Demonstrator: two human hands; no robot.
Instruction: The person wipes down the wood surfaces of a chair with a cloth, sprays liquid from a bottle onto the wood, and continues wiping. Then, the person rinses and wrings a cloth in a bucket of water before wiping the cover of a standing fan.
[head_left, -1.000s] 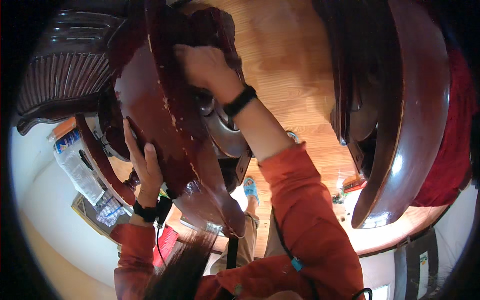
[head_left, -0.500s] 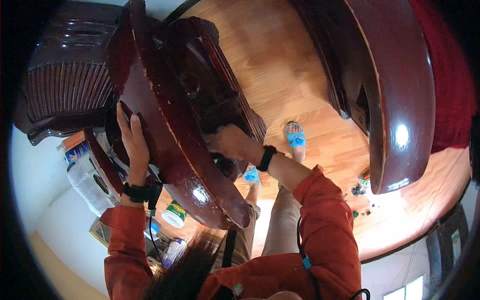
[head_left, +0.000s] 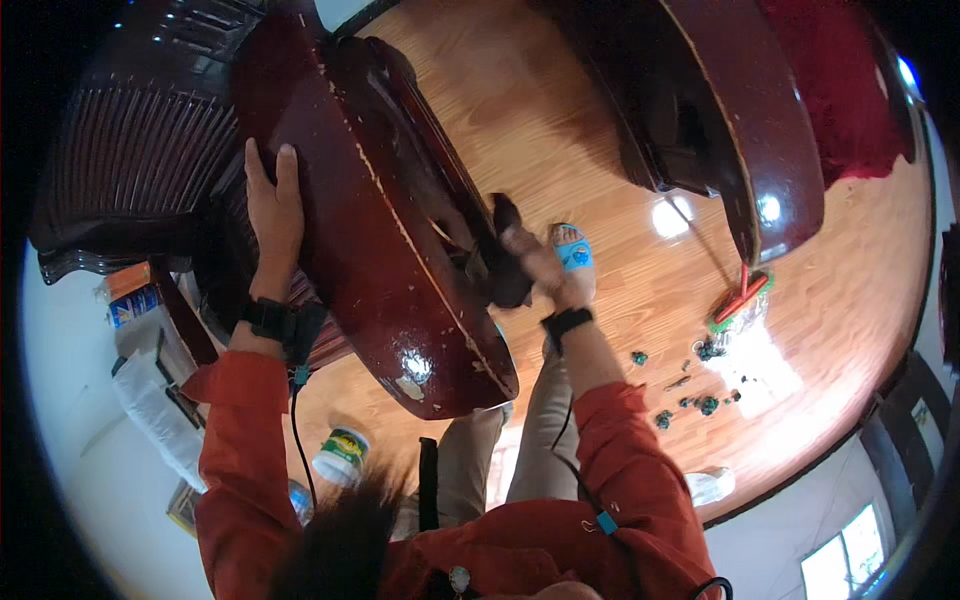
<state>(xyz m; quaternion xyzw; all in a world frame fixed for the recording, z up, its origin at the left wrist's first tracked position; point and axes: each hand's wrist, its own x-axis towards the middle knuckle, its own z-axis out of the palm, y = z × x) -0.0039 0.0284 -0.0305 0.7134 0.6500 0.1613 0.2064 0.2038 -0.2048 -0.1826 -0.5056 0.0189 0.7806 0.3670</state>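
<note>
In front of me is a wide, glossy dark-red wooden armrest (head_left: 350,270) with a worn, chipped edge and a bare patch near its end. My left hand (head_left: 276,215) rests along its left side, fingers stretched out and apart. On the other side, my right hand (head_left: 545,265), blurred by motion, grips a dark cloth (head_left: 505,265) beside the wooden side panel below the armrest. The cloth hides part of that panel, and some of my right fingers cannot be made out.
Matching furniture (head_left: 760,130) with a red cover stands at the right. A red-and-green broom head (head_left: 740,300) lies near dark green scraps (head_left: 708,405) on the wooden floor. A white-and-green tub (head_left: 342,455) sits at lower left, near a slatted seat (head_left: 130,160). My blue slipper (head_left: 572,250) is close by.
My right hand and the cloth have moved right and outward from under the armrest. My left hand has slid slightly farther along the armrest. The view has shifted, bringing the broom head into sight.
</note>
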